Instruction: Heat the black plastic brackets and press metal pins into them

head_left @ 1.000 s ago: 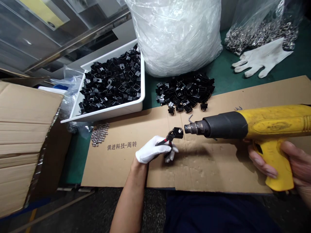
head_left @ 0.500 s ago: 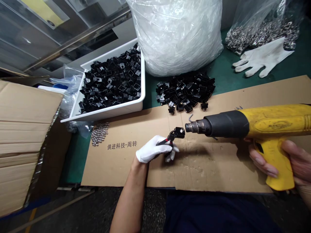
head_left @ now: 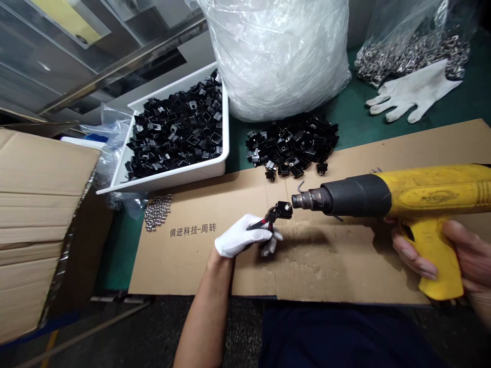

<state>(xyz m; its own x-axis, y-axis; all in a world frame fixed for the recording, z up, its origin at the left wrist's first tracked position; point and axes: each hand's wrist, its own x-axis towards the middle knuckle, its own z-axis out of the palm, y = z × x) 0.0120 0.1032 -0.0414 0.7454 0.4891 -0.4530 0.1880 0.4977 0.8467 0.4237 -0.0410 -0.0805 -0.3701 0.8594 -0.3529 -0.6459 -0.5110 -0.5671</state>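
Observation:
My left hand (head_left: 245, 236), in a white glove, is closed around the handles of a pair of pliers (head_left: 269, 219) with red and black grips. In the jaws sits a small black plastic part (head_left: 284, 209) with a metal insert in its face. My bare right hand (head_left: 418, 255) grips the handle of a yellow heat gun (head_left: 433, 197). The gun's stepped metal nozzle points left, right beside the black part; whether they touch I cannot tell. A bent metal hook (head_left: 300, 186) shows just above the nozzle.
A cardboard sheet (head_left: 184, 266) covers the green table. Behind lie a pile of black parts (head_left: 293, 145), a white bin (head_left: 226, 128) full of them, and a large plastic bag (head_left: 284, 56). Metal pieces (head_left: 158, 210) stand left; a glove (head_left: 416, 92) and bagged metal fittings (head_left: 414, 56) lie right.
Almost nothing differs. The heat gun has shifted very slightly left in view, while the pliers and the black part hold nearly still.

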